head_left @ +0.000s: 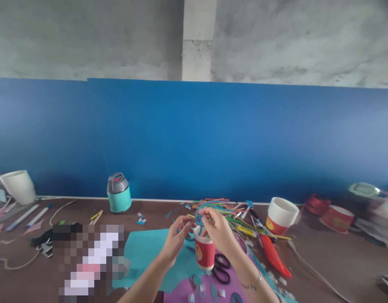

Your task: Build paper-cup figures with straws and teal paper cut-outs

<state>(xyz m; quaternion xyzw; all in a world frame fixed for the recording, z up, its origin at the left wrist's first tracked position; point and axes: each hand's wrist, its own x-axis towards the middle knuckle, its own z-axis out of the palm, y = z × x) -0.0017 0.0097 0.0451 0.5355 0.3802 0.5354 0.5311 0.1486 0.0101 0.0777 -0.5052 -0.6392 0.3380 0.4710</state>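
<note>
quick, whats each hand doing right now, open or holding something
Left hand: fingers curled near the cup; cannot tell if holding anything.
Right hand: closed, apparently pinching a blue piece above the cup.

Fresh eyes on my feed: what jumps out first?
Probably the wide blue partition behind the table. Next, at lower centre, the left hand and right hand gather around the top of a red paper cup. A turquoise canister stands further back, to their left.
</note>
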